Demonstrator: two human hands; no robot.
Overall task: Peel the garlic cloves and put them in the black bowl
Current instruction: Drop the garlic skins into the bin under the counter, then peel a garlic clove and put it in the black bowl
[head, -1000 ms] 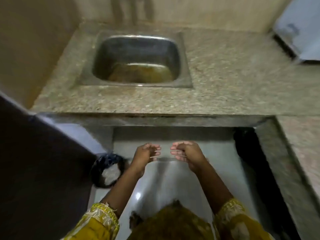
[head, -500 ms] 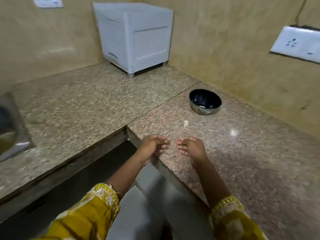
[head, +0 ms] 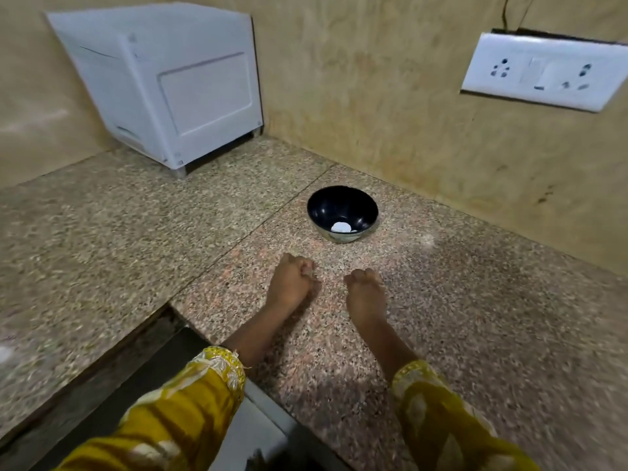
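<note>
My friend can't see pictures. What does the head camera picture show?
A person's left hand and right hand, both curled, are held over a granite counter, near a black bowl with a small white piece inside. A white box stands in the back corner, and a socket plate is on the wall.

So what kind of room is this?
Probably a home kitchen: a speckled granite countertop running into a corner, a black bowl standing on it, and a white socket plate on the wall.

A home kitchen: speckled granite countertop [head: 136, 232], wall socket plate [head: 543, 71], white appliance [head: 176, 86] in the corner
</note>
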